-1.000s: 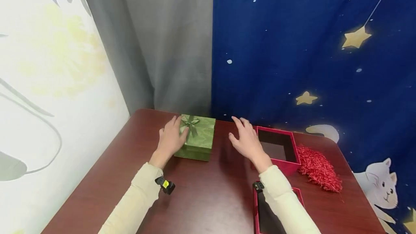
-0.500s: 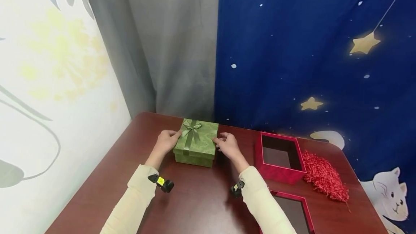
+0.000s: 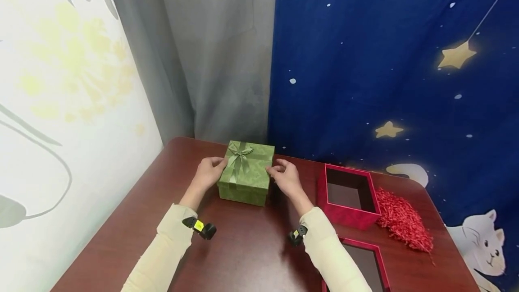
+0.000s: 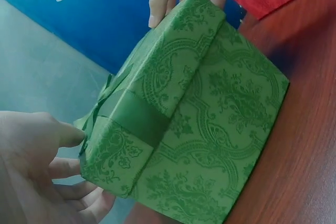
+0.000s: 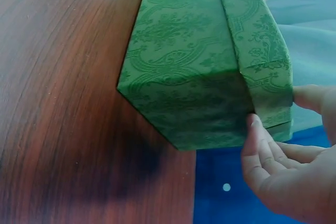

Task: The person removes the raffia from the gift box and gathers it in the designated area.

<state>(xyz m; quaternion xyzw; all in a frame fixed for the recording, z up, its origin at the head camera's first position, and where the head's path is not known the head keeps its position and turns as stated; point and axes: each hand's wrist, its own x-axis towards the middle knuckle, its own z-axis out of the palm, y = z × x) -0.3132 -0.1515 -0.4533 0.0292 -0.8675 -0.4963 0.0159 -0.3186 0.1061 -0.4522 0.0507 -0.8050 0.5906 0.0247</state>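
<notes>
Square green patterned box [image 3: 242,196]: standing near far edge of dark reddish-brown wood-grain counter [image 3: 239,247], green lid [image 3: 255,166] with green ribbon bow [image 3: 241,153] on top. Left hand [image 3: 207,173]: pinching lid at left side, thumb near bow. Right hand [image 3: 287,178]: pinching lid at right side, fingertip at lower rim. Robot-free right portion of counter: open red rectangular box [image 3: 352,216], dark inside; heap of red shredded filler [image 3: 405,220] just beside. Nearer person: red-rimmed rectangular container [image 3: 380,258], partly hidden by cream sleeve [image 3: 332,256].
</notes>
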